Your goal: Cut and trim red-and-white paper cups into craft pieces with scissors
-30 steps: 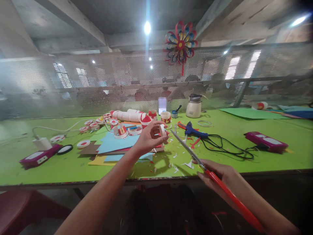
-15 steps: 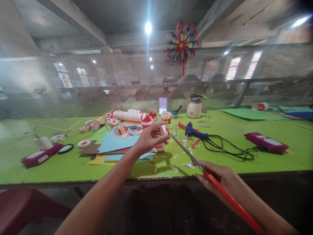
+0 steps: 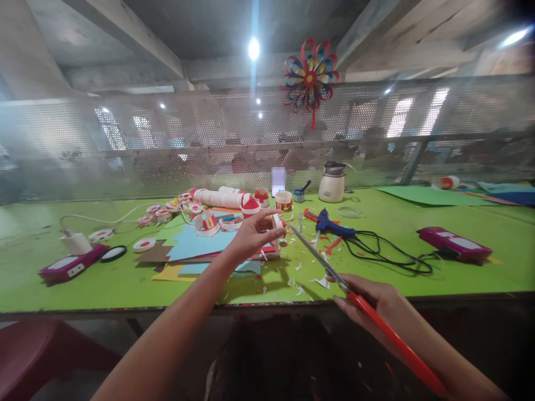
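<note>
My left hand (image 3: 251,235) pinches a small white round piece (image 3: 277,222), which looks like the cut bottom of a paper cup, above the table. In my right hand (image 3: 378,295) are long scissors (image 3: 371,318) with red handles. Their blades look closed and point up and left, the tips a little right of the white piece. Below my left hand lies a stack of coloured paper (image 3: 200,245). White and red scraps (image 3: 300,289) are scattered under the blades.
A blue glue gun (image 3: 332,224) with a black cable lies behind the scissors. Farther back stand a cut paper cup (image 3: 283,201), a phone (image 3: 278,182) and a cream jug (image 3: 332,184). Purple power strips (image 3: 455,244) lie right and left. Stacked white cups (image 3: 215,197) lie at back left.
My left hand has shifted slightly left with the white piece, widening its gap to the scissor tips. The piece has turned a little. My right hand and the scissors stay almost still.
</note>
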